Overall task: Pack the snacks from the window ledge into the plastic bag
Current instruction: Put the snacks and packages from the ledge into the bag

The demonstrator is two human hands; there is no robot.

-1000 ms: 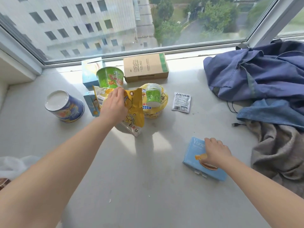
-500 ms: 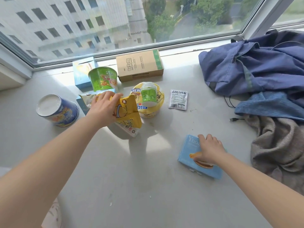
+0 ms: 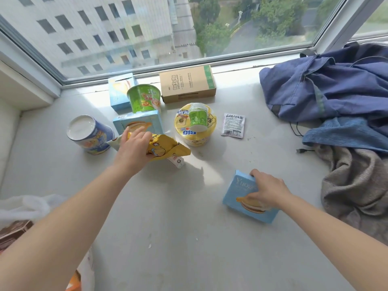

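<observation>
Your window ledge (image 3: 168,238) holds most of the snacks near the glass, and the plastic bag (image 3: 27,204) lies crumpled at its near left edge, well apart from them. Your right hand (image 3: 268,190) curls its fingers over the blue biscuit box (image 3: 235,198) lying on the ledge. Your left hand (image 3: 134,148) grips the yellow snack packet (image 3: 170,147) just beside the blue cup (image 3: 90,135).
</observation>
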